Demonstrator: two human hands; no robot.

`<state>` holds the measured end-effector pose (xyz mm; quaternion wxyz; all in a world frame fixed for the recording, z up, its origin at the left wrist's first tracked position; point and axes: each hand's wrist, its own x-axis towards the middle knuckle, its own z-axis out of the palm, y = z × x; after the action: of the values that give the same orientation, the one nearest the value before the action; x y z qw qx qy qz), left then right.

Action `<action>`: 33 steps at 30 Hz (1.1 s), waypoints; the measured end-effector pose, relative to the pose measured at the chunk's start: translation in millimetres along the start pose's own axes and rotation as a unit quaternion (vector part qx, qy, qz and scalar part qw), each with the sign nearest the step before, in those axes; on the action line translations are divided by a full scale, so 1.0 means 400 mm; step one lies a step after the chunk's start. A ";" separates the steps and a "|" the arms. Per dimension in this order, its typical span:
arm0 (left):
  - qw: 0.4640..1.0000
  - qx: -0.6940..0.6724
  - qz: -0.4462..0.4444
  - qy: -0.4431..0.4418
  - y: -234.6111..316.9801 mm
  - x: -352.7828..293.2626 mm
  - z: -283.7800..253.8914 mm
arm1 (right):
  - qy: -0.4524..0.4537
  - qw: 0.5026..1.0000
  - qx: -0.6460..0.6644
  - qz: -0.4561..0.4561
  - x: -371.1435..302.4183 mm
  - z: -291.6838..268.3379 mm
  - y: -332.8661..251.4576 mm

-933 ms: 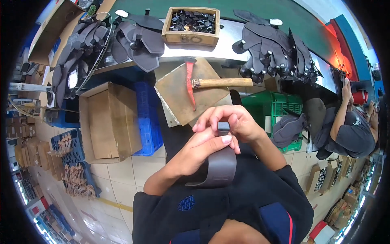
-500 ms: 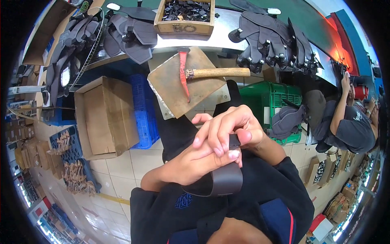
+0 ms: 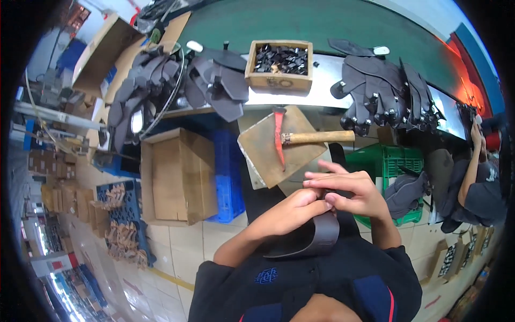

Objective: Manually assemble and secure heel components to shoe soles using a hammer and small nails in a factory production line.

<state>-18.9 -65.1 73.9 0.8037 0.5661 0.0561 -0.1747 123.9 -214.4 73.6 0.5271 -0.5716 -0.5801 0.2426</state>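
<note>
Close in front of my chest, my left hand (image 3: 289,212) is closed around a dark brown, curved shoe sole (image 3: 323,236). The smooth bent part of it hangs below my fingers. The upper end of the sole is hidden between my hands. My right hand (image 3: 357,196) lies over the left, its thumb and fingers pressed in on the same end, with some fingers stretched out. Beyond my hands a hammer (image 3: 279,138) with a red head and wooden handle rests on a worn brown board (image 3: 257,155).
A wooden box (image 3: 279,83) of small black pieces stands on the bench between piles of dark shoe parts (image 3: 375,80). Below are a cardboard box (image 3: 166,182), a blue crate (image 3: 229,182) and a green crate (image 3: 399,161). A co-worker (image 3: 483,182) sits at the right.
My view has shifted, so the bench and hammer appear lower and farther right. The small black block that showed between my right thumb and fingers is now covered by my hands.
</note>
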 end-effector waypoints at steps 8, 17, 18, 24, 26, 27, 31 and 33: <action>0.982 -0.174 -0.075 0.007 -0.060 0.116 0.049 | 0.117 0.984 -0.090 0.105 -0.220 -0.113 0.006; 0.993 -0.037 -0.089 -0.073 -0.106 0.224 0.073 | 0.493 0.715 -0.386 0.312 -0.788 -0.332 0.228; 0.993 -0.027 -0.090 -0.075 -0.103 0.222 0.072 | 0.495 0.715 -0.386 0.308 -0.848 -0.354 0.269; 0.999 0.028 -0.029 -0.010 -0.113 0.224 0.045 | 0.435 0.747 -0.404 0.300 -0.733 -0.386 0.248; 0.994 0.083 0.037 0.056 -0.130 0.234 0.051 | 0.353 0.836 -0.342 0.244 -0.487 -0.328 0.115; 0.993 0.084 0.057 0.060 -0.122 0.248 0.055 | 0.326 0.875 -0.289 0.210 -0.382 -0.289 0.071; 0.999 -0.008 0.037 0.008 -0.015 0.243 0.045 | 0.140 0.968 -0.205 0.034 -0.128 -0.178 0.026; 0.998 -0.056 0.011 0.034 0.026 0.181 0.032 | 0.086 0.994 -0.053 0.029 -0.070 -0.163 0.036</action>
<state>50.9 -89.8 67.0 0.8334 0.5265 0.0869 -0.1436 182.0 -257.7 73.0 0.5365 -0.6343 -0.5278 0.1769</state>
